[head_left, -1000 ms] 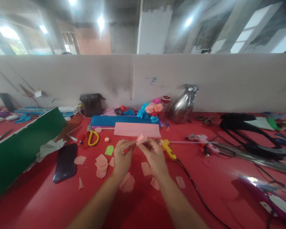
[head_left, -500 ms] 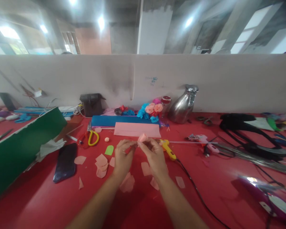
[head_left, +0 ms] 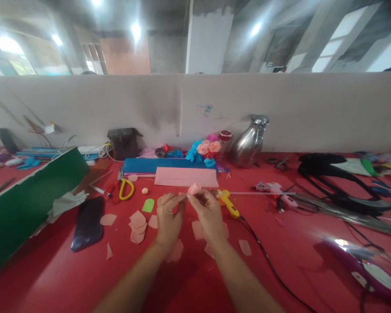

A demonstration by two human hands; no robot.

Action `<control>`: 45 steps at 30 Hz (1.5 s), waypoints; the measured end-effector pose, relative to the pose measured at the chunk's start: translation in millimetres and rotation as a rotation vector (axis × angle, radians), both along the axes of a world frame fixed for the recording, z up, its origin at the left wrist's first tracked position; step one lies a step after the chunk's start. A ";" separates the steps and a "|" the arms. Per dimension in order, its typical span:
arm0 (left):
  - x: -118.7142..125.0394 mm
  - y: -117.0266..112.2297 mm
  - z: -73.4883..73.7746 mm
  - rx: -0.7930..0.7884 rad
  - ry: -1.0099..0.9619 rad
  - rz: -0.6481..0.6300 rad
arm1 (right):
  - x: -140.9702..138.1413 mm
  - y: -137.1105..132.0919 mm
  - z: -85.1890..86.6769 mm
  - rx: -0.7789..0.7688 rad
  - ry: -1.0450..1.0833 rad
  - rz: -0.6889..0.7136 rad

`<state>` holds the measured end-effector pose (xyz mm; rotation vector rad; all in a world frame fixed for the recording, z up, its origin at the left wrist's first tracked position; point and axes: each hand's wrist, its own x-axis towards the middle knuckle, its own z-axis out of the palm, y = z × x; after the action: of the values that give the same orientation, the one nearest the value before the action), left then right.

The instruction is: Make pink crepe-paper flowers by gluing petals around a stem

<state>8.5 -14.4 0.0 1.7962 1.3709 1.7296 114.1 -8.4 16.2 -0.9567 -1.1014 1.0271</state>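
Item: small pink crepe-paper bud point(head_left: 194, 188), held above the red counter point(head_left: 280, 261). Left hand point(head_left: 167, 215) and right hand point(head_left: 208, 213) both pinch it at the fingertips. Step, seemingly: wrapping a petal. Next calls for a firm pinch and one of the cut pink paper petals point(head_left: 137, 219) lying close by.

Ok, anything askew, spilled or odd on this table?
Nothing damaged, but pink paper petals lie scattered on the red table around the left hand and right hand, which pinch a pink paper bud; a yellow glue gun lies on its side.

pink paper bud point(head_left: 194, 188) | small, rolled; pinched between fingertips | above red tabletop point(head_left: 280, 243)
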 end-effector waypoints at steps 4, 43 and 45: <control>1.6 -0.3 2.7 -0.115 -0.160 -0.137 | 1.5 0.7 1.5 -0.018 0.003 -0.004; -3.4 7.2 9.0 -0.361 -0.679 -0.284 | -1.4 -1.1 3.8 -0.152 0.013 0.094; -3.3 6.9 9.4 -0.326 -0.698 -0.303 | -2.3 -1.6 3.5 -0.150 -0.019 0.098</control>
<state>5.2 -7.5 9.4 1.0098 0.9490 1.6189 111.9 -10.0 19.7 -1.0424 -1.1076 1.1955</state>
